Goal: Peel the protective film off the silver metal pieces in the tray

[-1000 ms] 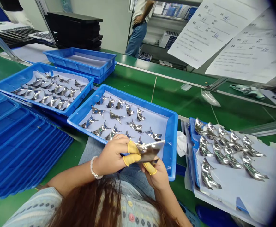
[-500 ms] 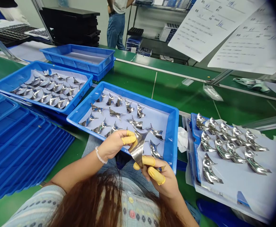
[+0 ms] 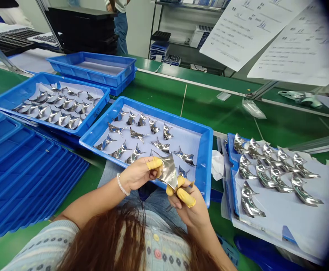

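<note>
Polished steel gleams on the curved, pointed piece (image 3: 168,172) that we are holding between our two hands, over the 6 o'clock side of the blue plastic tray (image 3: 153,106) in front of us. Our left hand (image 3: 137,174) is pinching the piece's left side, with a yellow finger cot (image 3: 154,163) pressed against the metal. Our right hand (image 3: 189,206) is gripping it from below, its yellow-capped fingertips (image 3: 185,197) bent around the lower end. The hands are close together, with only the piece between them. Compared with half a second ago, the hands have drawn closer and the piece has risen, now sitting higher between them instead of hanging down.

Smaller steel pieces (image 3: 134,154) are lying on a white sheet inside that tray, the nearest just beyond our hands. At 10 o'clock, another blue tray (image 3: 74,84) is holding more of them, and at 9 o'clock, empty blue trays (image 3: 26,162) are lying in an overlapping stack. At 3 o'clock, larger curved steel pieces (image 3: 274,175) are resting on a sheet in a further blue tray (image 3: 230,150), with a crumpled tissue (image 3: 217,165) beside its edge. Printed papers (image 3: 255,34) are hanging at 1 o'clock, and a co-worker (image 3: 121,26) is standing at 11 o'clock beyond the green workbench (image 3: 156,84).
</note>
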